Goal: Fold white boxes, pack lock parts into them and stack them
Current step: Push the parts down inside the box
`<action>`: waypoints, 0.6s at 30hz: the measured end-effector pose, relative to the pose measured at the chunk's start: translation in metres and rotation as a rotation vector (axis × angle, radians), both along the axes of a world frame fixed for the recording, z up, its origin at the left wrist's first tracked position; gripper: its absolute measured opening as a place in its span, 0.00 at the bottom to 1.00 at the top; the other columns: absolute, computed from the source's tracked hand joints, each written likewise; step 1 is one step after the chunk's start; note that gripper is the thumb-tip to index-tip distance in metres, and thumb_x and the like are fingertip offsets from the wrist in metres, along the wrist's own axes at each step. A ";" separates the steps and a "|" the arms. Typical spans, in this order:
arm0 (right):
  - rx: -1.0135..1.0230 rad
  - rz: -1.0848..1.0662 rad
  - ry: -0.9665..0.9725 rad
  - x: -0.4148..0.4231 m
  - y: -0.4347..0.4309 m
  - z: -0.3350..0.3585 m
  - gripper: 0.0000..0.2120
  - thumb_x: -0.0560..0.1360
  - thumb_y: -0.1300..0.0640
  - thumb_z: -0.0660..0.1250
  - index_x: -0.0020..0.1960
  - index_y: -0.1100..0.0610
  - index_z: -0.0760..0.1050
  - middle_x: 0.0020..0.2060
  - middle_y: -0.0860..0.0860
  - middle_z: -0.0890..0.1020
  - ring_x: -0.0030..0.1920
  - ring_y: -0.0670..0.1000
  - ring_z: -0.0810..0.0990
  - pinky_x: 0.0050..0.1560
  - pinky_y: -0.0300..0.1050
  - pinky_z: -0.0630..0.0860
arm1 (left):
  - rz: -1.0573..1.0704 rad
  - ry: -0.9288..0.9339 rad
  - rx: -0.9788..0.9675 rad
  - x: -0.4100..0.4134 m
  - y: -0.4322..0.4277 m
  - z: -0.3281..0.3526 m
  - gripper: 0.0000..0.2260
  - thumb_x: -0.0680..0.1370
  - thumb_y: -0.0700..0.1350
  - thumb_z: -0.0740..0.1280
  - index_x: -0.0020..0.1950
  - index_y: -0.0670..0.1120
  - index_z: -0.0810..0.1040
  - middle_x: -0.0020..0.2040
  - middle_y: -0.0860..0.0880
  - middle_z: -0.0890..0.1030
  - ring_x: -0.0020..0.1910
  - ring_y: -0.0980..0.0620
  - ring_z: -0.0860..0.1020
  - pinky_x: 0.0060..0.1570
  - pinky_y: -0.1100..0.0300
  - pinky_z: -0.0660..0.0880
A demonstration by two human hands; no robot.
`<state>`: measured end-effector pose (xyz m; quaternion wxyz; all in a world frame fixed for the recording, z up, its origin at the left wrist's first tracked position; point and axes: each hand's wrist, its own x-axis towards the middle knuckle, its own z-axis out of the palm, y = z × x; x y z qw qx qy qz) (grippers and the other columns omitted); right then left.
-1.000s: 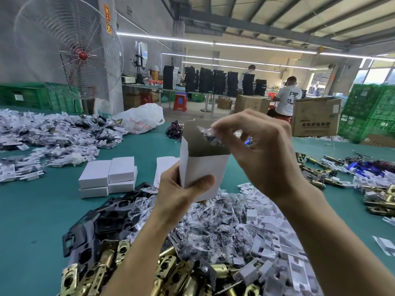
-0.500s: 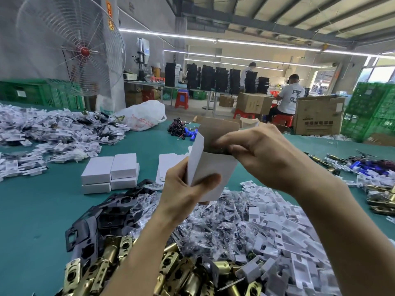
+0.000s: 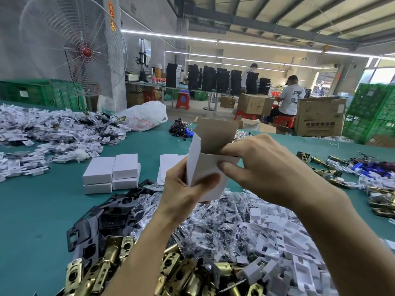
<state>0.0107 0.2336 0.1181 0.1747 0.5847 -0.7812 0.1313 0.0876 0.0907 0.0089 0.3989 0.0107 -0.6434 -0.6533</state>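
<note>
While our left hand point(image 3: 183, 190) grips the box point(image 3: 204, 167) upright so its mouth faces up, our right hand point(image 3: 263, 167) pinches the near rim, likely seating contents.

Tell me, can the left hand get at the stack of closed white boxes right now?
Probably not at once: the left hand grips the open white box. The way left to the stack of closed white boxes looks free.

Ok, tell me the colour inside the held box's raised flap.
The flap is greyish-brown inside, box white outside. Head view.
</note>
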 end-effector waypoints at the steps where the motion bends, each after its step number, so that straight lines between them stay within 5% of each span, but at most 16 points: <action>1: 0.024 -0.007 -0.018 0.001 0.000 0.000 0.11 0.79 0.48 0.61 0.54 0.50 0.79 0.47 0.48 0.81 0.47 0.50 0.74 0.45 0.50 0.72 | -0.006 -0.001 -0.008 0.000 0.000 0.000 0.11 0.69 0.44 0.76 0.49 0.56 0.84 0.43 0.52 0.84 0.41 0.52 0.83 0.33 0.56 0.81; 6: -0.006 0.022 -0.031 0.004 0.004 -0.007 0.11 0.78 0.45 0.62 0.58 0.46 0.68 0.53 0.47 0.77 0.51 0.49 0.73 0.51 0.54 0.74 | -0.010 0.027 0.036 0.000 0.001 0.000 0.13 0.68 0.47 0.79 0.51 0.54 0.84 0.45 0.47 0.84 0.41 0.50 0.84 0.33 0.56 0.81; 10: -0.391 0.093 -0.004 -0.004 0.010 -0.025 0.17 0.75 0.52 0.71 0.62 0.48 0.75 0.64 0.46 0.68 0.58 0.44 0.73 0.56 0.44 0.75 | -0.112 -0.003 0.083 0.001 0.000 0.000 0.16 0.66 0.51 0.76 0.53 0.53 0.84 0.47 0.47 0.85 0.43 0.46 0.85 0.32 0.49 0.81; 13: -0.610 0.120 -0.248 -0.015 0.012 -0.042 0.18 0.73 0.54 0.74 0.61 0.45 0.76 0.61 0.44 0.73 0.53 0.41 0.77 0.49 0.41 0.79 | -0.199 -0.062 0.075 0.003 0.000 0.001 0.16 0.66 0.52 0.75 0.53 0.52 0.84 0.47 0.45 0.85 0.42 0.43 0.84 0.32 0.47 0.81; 18: -0.675 0.319 -0.956 -0.020 0.007 -0.073 0.15 0.71 0.55 0.70 0.57 0.47 0.80 0.52 0.49 0.85 0.51 0.48 0.84 0.49 0.45 0.83 | -0.301 -0.194 0.055 0.004 0.001 0.000 0.17 0.70 0.50 0.74 0.58 0.52 0.82 0.50 0.45 0.85 0.45 0.45 0.84 0.34 0.48 0.82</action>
